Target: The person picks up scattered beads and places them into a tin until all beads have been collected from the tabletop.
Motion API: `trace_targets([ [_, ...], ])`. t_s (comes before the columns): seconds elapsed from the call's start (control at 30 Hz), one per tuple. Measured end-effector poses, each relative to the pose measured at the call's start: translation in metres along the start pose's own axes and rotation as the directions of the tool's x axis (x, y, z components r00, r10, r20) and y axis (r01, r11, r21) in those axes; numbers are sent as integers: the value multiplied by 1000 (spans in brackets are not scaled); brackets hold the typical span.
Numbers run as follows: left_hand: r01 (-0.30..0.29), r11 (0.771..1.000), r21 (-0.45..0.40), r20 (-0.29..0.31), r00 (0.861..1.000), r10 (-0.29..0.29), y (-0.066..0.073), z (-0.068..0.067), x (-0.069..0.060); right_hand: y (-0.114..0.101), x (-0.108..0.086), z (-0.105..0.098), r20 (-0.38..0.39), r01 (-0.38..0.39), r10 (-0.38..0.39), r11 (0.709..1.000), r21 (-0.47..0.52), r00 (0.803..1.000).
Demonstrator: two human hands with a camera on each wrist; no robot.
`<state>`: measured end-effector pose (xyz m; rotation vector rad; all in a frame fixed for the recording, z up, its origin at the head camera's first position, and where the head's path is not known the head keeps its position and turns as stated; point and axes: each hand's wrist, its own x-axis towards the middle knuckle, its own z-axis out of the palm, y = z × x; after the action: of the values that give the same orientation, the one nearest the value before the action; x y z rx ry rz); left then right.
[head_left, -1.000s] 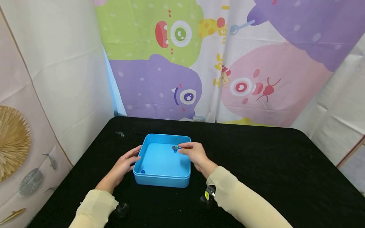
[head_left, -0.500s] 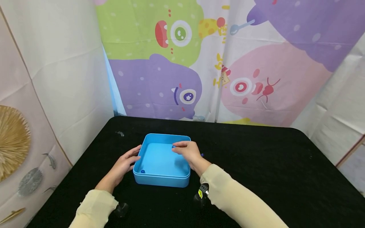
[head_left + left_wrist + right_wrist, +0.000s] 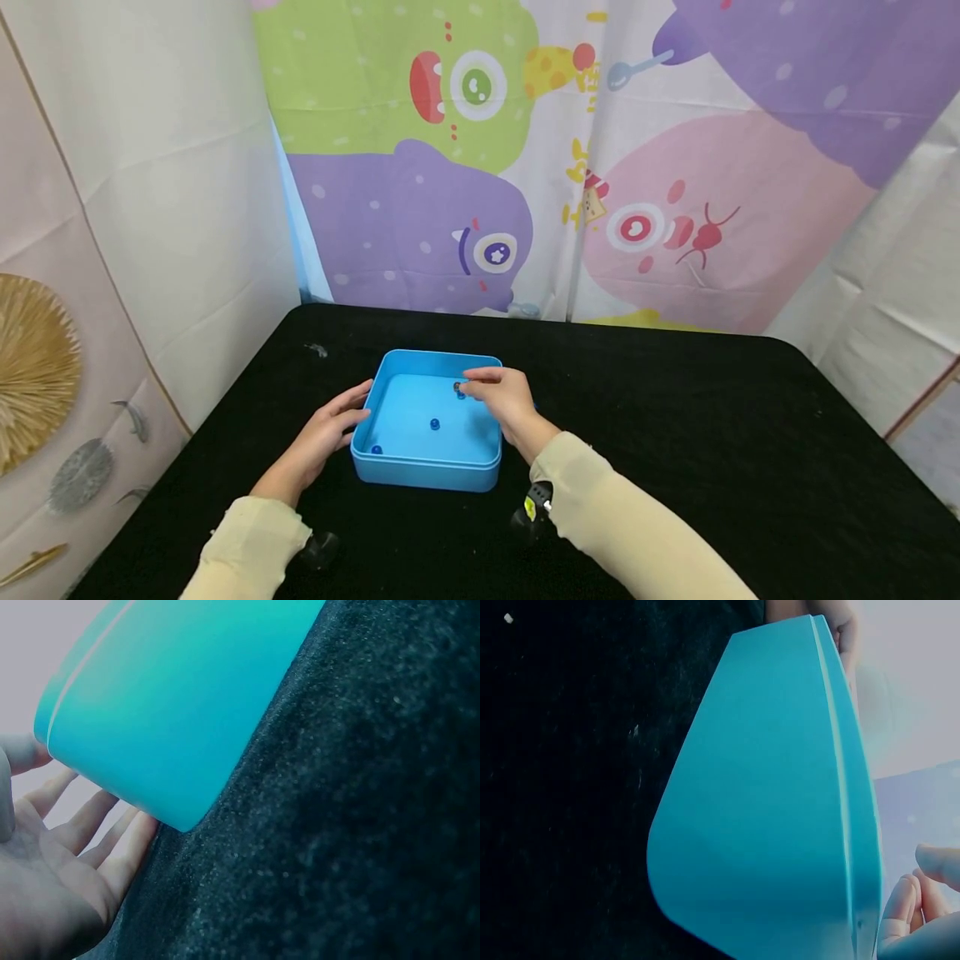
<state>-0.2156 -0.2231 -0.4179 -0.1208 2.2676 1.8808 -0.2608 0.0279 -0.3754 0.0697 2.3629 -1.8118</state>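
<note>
A light-blue box (image 3: pixel 420 475) without a lid stands on the table. My left hand (image 3: pixel 324 440) touches its left wall with relaxed fingers; in the left wrist view the fingers (image 3: pixel 82 821) lie along the blue corner. My right hand (image 3: pixel 510 404) reaches over the right wall, thumb and fingertips close together just above the box floor. At those fingertips show a brownish bead (image 3: pixel 457 386) and a blue bead (image 3: pixel 461 396); whether any is pinched is hidden. Another blue bead (image 3: pixel 435 424) lies mid-floor, and one (image 3: pixel 377 450) sits in the near left corner.
A black cloth (image 3: pixel 675 450) covers the table. Toward the back left lies a small clear scrap (image 3: pixel 318 350). Behind the table hangs a curtain (image 3: pixel 555 167) printed with cartoon monsters, with pale cloth on both sides.
My right hand moved left, then slightly back right. A blue bead has appeared mid-floor in the box. Half a second ago a blue bead showed right of that hand. My left hand stays put.
</note>
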Motion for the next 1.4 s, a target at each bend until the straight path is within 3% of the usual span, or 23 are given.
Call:
trace_targets([
  [0.6, 13, 1000, -5, 0, 1000, -13, 0, 0, -1, 23, -1, -31, -47, -29, 35, 992, 124, 998],
  [1.03, 7, 1000, 9, -9, 1000, -7, 0, 1, -1, 42, -1, -57, -127, -11, 31, 988, 151, 991],
  [1.4, 0, 1000, 8, -9, 1000, 0, -1, 0, 0, 56, 6, -68, -180, -63, 92, 985, 161, 979],
])
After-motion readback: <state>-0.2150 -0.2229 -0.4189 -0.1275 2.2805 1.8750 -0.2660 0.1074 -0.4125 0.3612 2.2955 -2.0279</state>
